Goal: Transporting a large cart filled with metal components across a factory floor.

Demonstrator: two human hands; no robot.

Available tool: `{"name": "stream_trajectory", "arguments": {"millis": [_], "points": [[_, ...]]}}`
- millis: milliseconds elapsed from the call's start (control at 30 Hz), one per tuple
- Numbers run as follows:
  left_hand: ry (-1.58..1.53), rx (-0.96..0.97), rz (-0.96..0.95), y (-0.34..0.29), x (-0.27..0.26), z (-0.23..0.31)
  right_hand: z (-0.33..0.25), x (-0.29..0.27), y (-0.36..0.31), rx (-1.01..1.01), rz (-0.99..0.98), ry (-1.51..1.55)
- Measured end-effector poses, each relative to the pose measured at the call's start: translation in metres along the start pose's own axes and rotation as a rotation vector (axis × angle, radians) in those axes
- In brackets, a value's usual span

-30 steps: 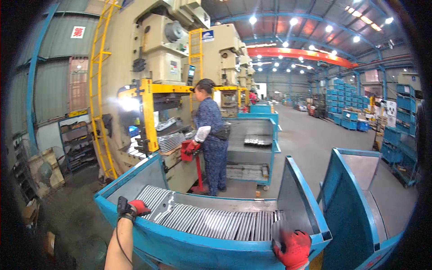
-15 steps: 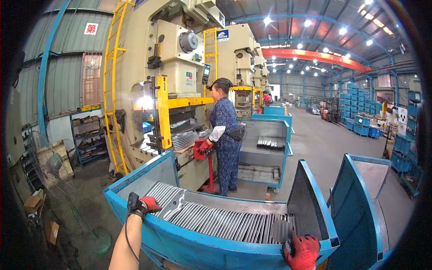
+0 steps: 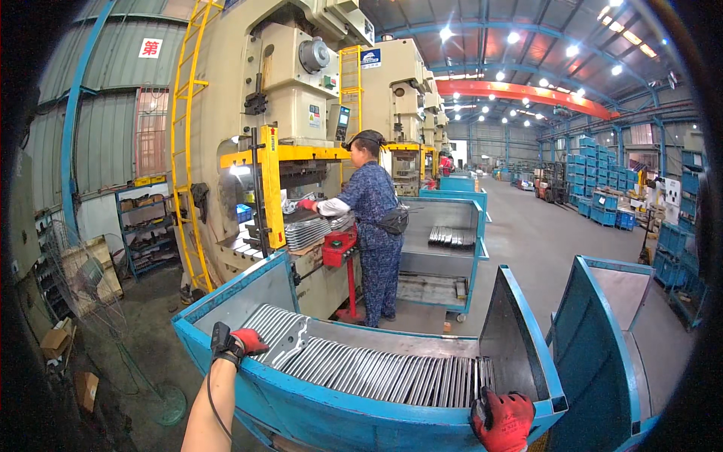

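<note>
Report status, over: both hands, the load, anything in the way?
Right hand curled over near rim of blue cart, left hand at same rim. Metal parts lined up inside. Second blue cart close at right.

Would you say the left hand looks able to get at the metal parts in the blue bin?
Likely yes: the left hand is at the near rim, beside the metal parts, nothing visibly between.

A yellow ladder [image 3: 175, 151] rose beside a cream press [image 3: 290, 117]; a wire fan [image 3: 91, 273] stood at left, and blue crates [image 3: 586, 175] were stacked at right.
</note>
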State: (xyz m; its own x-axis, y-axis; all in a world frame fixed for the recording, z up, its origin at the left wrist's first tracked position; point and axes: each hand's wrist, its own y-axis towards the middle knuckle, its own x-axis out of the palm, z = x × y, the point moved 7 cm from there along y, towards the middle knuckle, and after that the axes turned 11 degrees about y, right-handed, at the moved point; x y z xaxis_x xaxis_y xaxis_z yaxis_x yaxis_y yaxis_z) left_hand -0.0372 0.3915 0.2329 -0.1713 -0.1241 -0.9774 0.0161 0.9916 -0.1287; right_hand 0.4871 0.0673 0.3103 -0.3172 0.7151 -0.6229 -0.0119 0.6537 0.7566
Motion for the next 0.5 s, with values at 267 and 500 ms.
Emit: {"name": "stream_trajectory", "arguments": {"millis": [267,500], "points": [[-0.008,0.003,-0.029,-0.002,-0.003,0.003,-0.007,-0.007,0.003,-0.04,0.084,0.029],[0.022,-0.025,-0.09,-0.005,-0.005,0.006,-0.004,-0.003,0.001,-0.025,0.029,-0.006]]}}
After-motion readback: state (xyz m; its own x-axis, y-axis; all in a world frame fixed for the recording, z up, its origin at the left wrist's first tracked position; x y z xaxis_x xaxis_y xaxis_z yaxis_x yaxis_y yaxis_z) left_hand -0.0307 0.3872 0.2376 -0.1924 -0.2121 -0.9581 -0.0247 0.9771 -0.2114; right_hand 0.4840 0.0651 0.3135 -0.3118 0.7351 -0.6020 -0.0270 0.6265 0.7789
